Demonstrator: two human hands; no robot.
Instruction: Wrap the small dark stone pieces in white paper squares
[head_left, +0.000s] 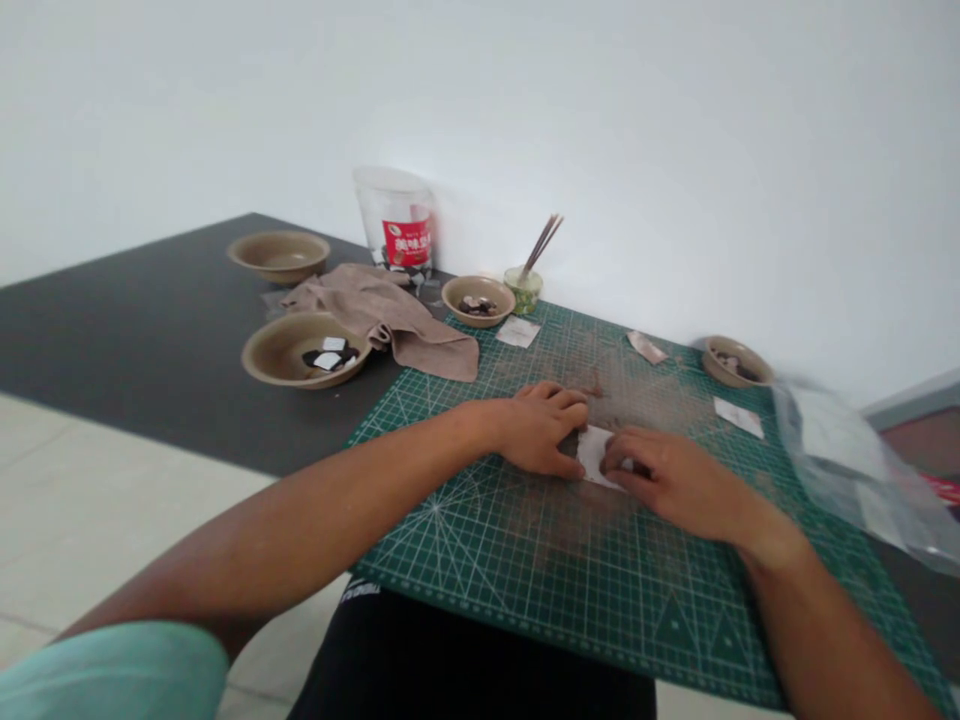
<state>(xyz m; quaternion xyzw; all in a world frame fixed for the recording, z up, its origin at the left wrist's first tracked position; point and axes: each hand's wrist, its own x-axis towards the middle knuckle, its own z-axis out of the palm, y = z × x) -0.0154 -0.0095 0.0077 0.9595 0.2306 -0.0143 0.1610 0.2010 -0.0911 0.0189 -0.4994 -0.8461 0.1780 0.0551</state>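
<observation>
A mint sleeve (112, 670) is lying behind the left grip (541, 430), whose fingers, apart, are seemingly steadying a white sheet (592, 456) between both grips, while the right grip (664, 475) is holding its fingertips bunched over it, whether clamped I cannot tell.

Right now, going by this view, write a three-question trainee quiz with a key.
1. True or false: a thin, flat white piece shows between the left hand and the right hand on the green gridded cutting mat.
2. Where do the thin dark brown sticks stand: (a) between the hands, (b) in the small green-patterned cup, (c) under the white piece?
3. How many round tan bowls are visible?

Key: 1 true; 2 b; 3 four.
</observation>
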